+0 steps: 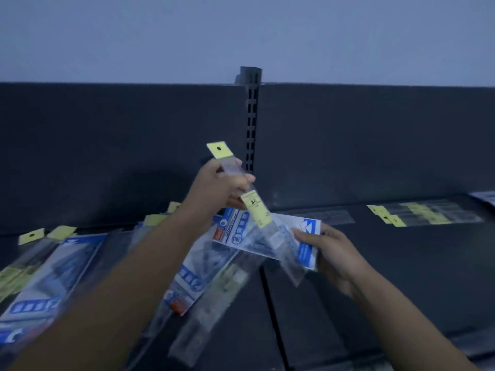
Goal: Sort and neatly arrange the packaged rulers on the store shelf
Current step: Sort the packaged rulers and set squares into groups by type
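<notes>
Head view. A dark store shelf (375, 263) is seen from above, backed by a dark panel (107, 143) that is divided by a slotted upright (251, 121); a pale wall (241, 30) is seen above. A clear ruler pack (257, 211) with a yellow header card is gripped near its upper end by the left hand (219, 187), whose fingers are curled round the sleeve. The pack is held above the shelf and tilted, header up and to the left, lower end down and to the right. A blue-and-white pack (235, 235) is pinched at its right edge by the right hand (330, 253), thumb on top, and is held roughly flat over the middle of the shelf, crossed in front by the ruler pack; whether the two packs touch cannot be told. A loose heap of packs (61, 266), blue-and-white and yellow-headed, is spread over the left part of the shelf, much blurred. A row of yellow-headed ruler packs (423, 214) is laid flat at the right rear, well apart from both hands
</notes>
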Action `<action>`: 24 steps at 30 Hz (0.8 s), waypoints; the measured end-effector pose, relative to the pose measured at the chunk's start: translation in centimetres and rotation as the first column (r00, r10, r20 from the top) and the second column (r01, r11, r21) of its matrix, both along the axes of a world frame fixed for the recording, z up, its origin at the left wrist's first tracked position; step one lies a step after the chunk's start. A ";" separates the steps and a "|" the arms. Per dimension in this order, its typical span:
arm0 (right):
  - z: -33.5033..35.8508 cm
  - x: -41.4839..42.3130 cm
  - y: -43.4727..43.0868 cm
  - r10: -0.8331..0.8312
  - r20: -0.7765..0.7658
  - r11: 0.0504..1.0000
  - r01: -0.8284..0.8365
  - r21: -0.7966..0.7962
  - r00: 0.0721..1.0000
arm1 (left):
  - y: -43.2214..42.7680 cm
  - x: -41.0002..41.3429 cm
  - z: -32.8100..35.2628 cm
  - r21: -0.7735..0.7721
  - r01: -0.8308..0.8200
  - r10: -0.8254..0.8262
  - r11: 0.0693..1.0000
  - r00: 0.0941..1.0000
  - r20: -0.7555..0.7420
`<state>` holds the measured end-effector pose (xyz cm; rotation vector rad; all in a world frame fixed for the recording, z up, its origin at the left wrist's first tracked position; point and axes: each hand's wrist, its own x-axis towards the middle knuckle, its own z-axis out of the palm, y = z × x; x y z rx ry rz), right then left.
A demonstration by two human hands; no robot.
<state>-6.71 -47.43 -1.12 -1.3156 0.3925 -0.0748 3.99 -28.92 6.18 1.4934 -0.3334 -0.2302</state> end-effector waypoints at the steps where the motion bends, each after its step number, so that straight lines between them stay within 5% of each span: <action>1: -0.2 -0.6 -1.6 0.010 -0.005 1.000 -0.010 0.028 1.000 | -1.8 -0.3 -0.9 -0.030 -0.013 0.012 0.999 0.998 -0.054; 8: -1.3 -4.1 -14.8 0.118 0.047 0.980 -0.124 0.152 0.992 | -15.1 -2.9 -5.1 -0.197 -0.124 0.084 0.972 0.976 -0.201; 13: -2.4 -6.3 -23.7 -0.002 0.027 0.982 -0.004 0.191 1.000 | -21.7 -5.1 -6.9 -0.156 -0.125 0.090 0.980 0.973 -0.213; 19: -2.7 -7.6 -30.4 -0.142 0.026 0.975 0.135 0.178 0.990 | -25.3 -4.7 -6.3 0.264 0.000 -0.018 0.965 0.998 0.067; 22: -2.8 -7.9 -32.4 -0.200 0.015 0.970 0.196 0.142 0.980 | -27.7 -4.0 -5.8 0.621 0.123 -0.347 0.774 0.902 0.255; 24: -3.1 -8.0 -33.2 -0.240 -0.009 0.961 0.239 0.141 0.971 | -29.8 -4.1 -6.1 0.727 0.183 -0.497 0.661 0.833 0.242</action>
